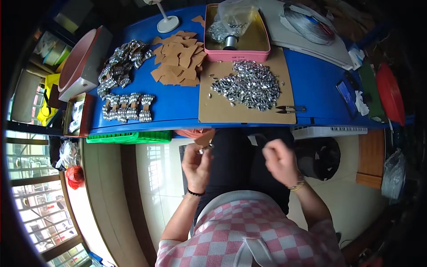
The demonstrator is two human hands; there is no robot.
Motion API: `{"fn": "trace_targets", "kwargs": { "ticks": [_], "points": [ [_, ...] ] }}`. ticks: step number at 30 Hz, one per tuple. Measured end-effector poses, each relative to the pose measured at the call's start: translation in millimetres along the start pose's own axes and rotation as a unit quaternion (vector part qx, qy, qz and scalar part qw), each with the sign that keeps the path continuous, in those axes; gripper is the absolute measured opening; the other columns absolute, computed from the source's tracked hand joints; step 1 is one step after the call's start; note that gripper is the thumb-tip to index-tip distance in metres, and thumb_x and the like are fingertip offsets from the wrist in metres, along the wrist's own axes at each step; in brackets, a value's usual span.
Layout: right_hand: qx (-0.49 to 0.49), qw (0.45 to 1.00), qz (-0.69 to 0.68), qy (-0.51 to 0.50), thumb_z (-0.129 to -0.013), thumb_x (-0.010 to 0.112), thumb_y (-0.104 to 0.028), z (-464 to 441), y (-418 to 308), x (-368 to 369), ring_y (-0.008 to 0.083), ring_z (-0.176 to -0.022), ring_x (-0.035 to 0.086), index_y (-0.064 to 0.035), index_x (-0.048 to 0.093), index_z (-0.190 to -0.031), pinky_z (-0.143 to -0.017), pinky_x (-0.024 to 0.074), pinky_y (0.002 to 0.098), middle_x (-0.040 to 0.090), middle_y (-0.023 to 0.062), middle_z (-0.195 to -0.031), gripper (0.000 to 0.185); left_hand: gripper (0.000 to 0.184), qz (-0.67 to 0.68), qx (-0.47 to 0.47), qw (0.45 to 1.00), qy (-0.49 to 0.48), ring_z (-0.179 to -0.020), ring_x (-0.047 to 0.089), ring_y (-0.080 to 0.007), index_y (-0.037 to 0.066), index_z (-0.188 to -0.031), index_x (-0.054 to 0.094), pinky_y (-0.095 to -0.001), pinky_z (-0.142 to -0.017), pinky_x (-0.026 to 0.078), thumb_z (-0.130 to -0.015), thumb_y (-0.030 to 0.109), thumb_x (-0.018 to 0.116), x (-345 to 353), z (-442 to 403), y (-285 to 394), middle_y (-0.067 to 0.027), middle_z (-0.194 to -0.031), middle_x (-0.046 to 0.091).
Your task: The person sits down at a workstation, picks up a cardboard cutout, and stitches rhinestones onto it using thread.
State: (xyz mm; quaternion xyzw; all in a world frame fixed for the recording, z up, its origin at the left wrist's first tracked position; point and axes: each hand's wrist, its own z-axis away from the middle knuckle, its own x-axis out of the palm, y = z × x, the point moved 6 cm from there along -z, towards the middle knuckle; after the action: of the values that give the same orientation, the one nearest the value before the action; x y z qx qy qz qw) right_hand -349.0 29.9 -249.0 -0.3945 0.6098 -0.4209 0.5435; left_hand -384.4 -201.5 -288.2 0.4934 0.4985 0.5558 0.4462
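- The left hand (197, 171) was pinched shut on a brown card piece (205, 139), below the tabletop's front edge and in front of the person's dark-clad lap; a few silver beads (203, 150) showed at its fingertips.
- The right hand (282, 162) was raised above the lap, well apart from the left, with its fingers curled in and blurred; whether it held anything could not be told.
- On the blue tabletop (178, 104), a brown board (211, 112) reached almost to the front edge.
- A loose pile of silver pieces (249, 86) covered the board's middle, and small snips (291, 109) lay near its front right corner.
- A pink tin (238, 55) rested at the board's far end, with a clear plastic bag (233, 17) and a spool (230, 42) inside.
- Left of the board, a heap of brown cards (180, 62) lay toward the far edge.
- Bead-wrapped cards (132, 107) stood in a row near the tabletop's front left corner; a tangled heap of more wrapped cards (118, 66) lay behind them.
- A phone (346, 99) lay toward the right edge.
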Motion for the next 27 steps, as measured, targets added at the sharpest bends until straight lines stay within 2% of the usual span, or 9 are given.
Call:
{"fn": "trace_targets", "kwargs": {
  "ticks": [2,3,6,12,20,24,27],
  "points": [
    [-0.109,0.993,0.045,-0.031,-0.081,0.057,-0.006,-11,-38,31,0.011,-0.045,0.052,-0.0044,0.053,-0.079,-0.04,0.0357,0.0246,0.051,0.0033,-0.053,0.005,0.013,0.018,-0.001,0.999,-0.036,-0.068,0.053,-0.0063,0.003,-0.091,0.05,-0.0192,-0.059,0.044,-0.081,-0.004,0.055,14,7,3,-0.001,-0.082,0.052],
    [-0.109,0.993,0.045,-0.031,-0.081,0.057,-0.006,-15,-39,38,0.011,-0.045,0.052,-0.0044,0.053,-0.079,-0.04,0.0357,0.0246,0.051,0.0033,-0.053,0.005,0.015,0.028,-0.002,0.998,-0.052,-0.068,0.053,-0.0064,0.002,-0.091,0.049,-0.0191,-0.06,0.045,-0.08,-0.005,0.055,19,9,3,-0.0012,-0.082,0.052],
    [-0.187,0.975,0.112,-0.046,-0.076,0.06,-0.003,-19,-46,58,0.0197,-0.046,0.056,-0.0046,0.053,-0.078,-0.041,0.039,0.0294,0.053,0.0085,-0.054,0.007,0.016,0.042,-0.003,0.998,-0.044,-0.068,0.053,-0.0066,0.002,-0.091,0.048,-0.0193,-0.061,0.045,-0.079,-0.006,0.056,23,12,2,-0.0014,-0.083,0.052],
    [-0.181,0.972,0.145,-0.046,-0.074,0.06,-0.002,-18,-41,61,0.0231,-0.046,0.055,-0.005,0.053,-0.078,-0.042,0.0397,0.0311,0.053,0.0094,-0.055,0.008,0.018,0.074,-0.025,0.996,-0.039,-0.07,0.053,-0.0073,0.002,-0.09,0.048,-0.0195,-0.062,0.045,-0.078,-0.008,0.056,26,11,-5,-0.0016,-0.085,0.05],
    [-0.163,0.974,0.149,-0.055,-0.074,0.059,-0.001,-22,-36,68,0.0243,-0.047,0.055,-0.0053,0.052,-0.076,-0.042,0.0398,0.0317,0.053,0.0097,-0.054,0.008,0.018,0.031,0.009,0.999,-0.042,-0.072,0.051,-0.0072,0.002,-0.089,0.048,-0.0193,-0.063,0.043,-0.077,-0.007,0.058,23,9,-9,-0.0014,-0.087,0.048],
    [-0.152,0.976,0.148,-0.053,-0.074,0.058,-0.002,-23,-33,68,0.0257,-0.047,0.055,-0.0059,0.05,-0.075,-0.042,0.0406,0.034,0.052,0.0103,-0.054,0.009,0.018,-0.008,0.03,0.999,-0.027,-0.071,0.05,-0.009,0.001,-0.086,0.049,-0.021,-0.062,0.043,-0.074,-0.006,0.061,23,9,-11,-0.0029,-0.084,0.049],
    [-0.147,0.978,0.143,-0.045,-0.075,0.057,-0.005,-23,-32,69,0.028,-0.048,0.056,-0.007,0.048,-0.075,-0.042,0.0416,0.0378,0.05,0.0112,-0.051,0.009,0.018,-0.076,0.093,0.993,-0.023,-0.069,0.05,-0.0121,0.001,-0.084,0.051,-0.0229,-0.062,0.042,-0.071,-0.005,0.062,26,10,-1,-0.0049,-0.081,0.05]
  ]
}}
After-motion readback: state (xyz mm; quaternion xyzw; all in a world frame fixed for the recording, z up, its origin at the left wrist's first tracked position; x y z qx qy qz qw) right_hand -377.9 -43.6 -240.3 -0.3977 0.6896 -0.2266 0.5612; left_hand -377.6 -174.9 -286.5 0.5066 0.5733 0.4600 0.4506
